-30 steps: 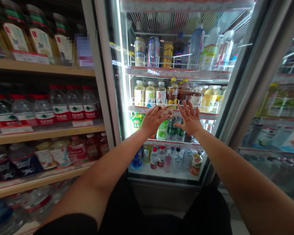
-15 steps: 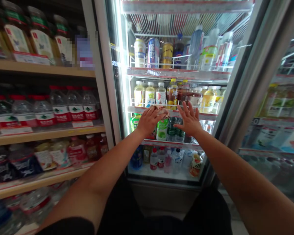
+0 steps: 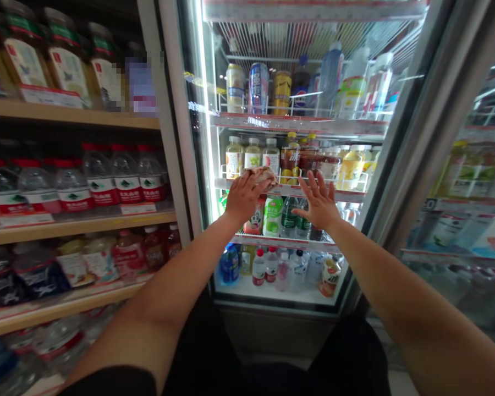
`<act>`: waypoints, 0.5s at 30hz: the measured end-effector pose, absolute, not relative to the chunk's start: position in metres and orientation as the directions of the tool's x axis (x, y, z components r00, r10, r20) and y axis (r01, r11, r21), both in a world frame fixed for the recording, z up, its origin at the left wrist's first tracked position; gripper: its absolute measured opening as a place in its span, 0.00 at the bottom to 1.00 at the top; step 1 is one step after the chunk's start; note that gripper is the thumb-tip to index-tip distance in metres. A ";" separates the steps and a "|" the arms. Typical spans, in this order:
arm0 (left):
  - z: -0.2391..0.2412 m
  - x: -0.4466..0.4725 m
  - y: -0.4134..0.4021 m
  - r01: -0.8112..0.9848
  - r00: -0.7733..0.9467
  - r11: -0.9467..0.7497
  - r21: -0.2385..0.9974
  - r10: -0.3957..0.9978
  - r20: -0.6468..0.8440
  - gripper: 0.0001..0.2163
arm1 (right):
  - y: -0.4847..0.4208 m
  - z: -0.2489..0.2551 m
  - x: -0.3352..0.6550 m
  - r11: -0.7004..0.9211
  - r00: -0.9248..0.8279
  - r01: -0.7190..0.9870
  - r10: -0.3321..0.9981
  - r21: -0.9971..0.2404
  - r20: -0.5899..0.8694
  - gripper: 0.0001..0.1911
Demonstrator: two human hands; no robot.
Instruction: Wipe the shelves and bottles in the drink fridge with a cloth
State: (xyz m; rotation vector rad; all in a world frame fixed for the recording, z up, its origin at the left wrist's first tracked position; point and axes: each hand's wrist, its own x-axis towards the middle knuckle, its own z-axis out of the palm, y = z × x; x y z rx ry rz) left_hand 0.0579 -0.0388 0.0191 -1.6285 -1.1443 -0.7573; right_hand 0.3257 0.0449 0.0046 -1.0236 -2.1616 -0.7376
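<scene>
Cloth under left hand, "pepsi" label above

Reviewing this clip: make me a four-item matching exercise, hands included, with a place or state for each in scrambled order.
1. Left hand
2. Golden can
3. Right hand
4. Bottles with green neck bands

A. On a wooden-edged shelf left of the cooler
B. Open, with fingers spread apart
C. Over a crumpled cloth
D. Inside the cooler, just right of a blue can

Right pairs: 1-C, 2-D, 3-B, 4-A
</scene>
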 end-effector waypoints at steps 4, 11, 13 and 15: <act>0.016 0.059 -0.039 0.924 0.382 -0.124 -0.362 0.365 0.849 0.20 | 0.045 0.004 0.325 0.548 -0.501 0.810 0.460 0.209 0.733 0.59; 0.020 0.057 -0.038 0.924 0.378 -0.081 -0.373 0.332 0.864 0.21 | 0.043 0.004 0.325 0.541 -0.497 0.816 0.472 0.205 0.728 0.60; 0.019 0.057 -0.038 0.925 0.374 -0.072 -0.372 0.326 0.868 0.21 | 0.043 0.004 0.325 0.542 -0.495 0.815 0.467 0.206 0.733 0.59; 0.018 0.058 -0.039 0.918 0.391 -0.085 -0.386 0.340 0.855 0.20 | 0.043 0.004 0.326 0.542 -0.495 0.815 0.467 0.205 0.733 0.59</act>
